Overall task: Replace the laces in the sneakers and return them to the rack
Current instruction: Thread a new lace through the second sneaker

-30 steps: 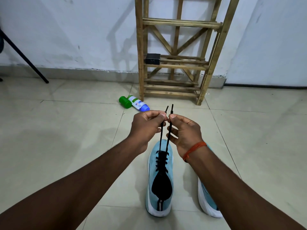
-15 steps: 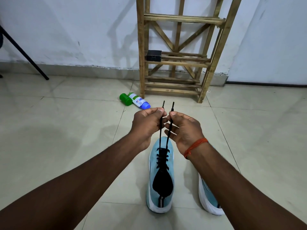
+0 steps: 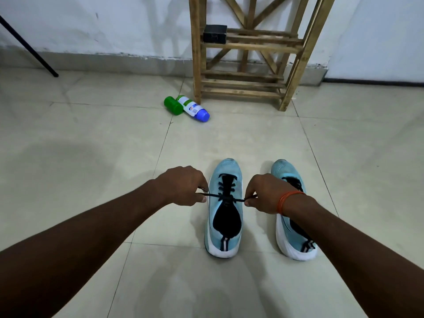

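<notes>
Head view, read left to right. Noted at far left a black pole slanting down to the floor, of no part in the task. Further in, logged a green bottle and a white bottle with blue cap, lying on their sides, touching, just beside the left leg of the wooden rack. Found left grip clenched on one end of the black lace, pinched between thumb and fingers and drawn out to the left. Found the lace threaded up the eyelets of the centre sneaker, crossed over the tongue and held taut sideways, low over the shoe. Judged to be the first half of the knot under tightening; no bow seen yet. Behind, on the rack's visible slats, recorded only a small black box and no sneaker. Found right grip, with orange thread at the wrist, clenched on the other lace end, drawn out to the right. Beyond it, recorded the second sneaker standing on the floor near the first, toe toward the rack, with dark lacing showing, partly hidden by the wrist; cannot tell whether tied. Assessed: threading of centre sneaker done. Outstanding: its bow, a check of the second, then both onto the rack
</notes>
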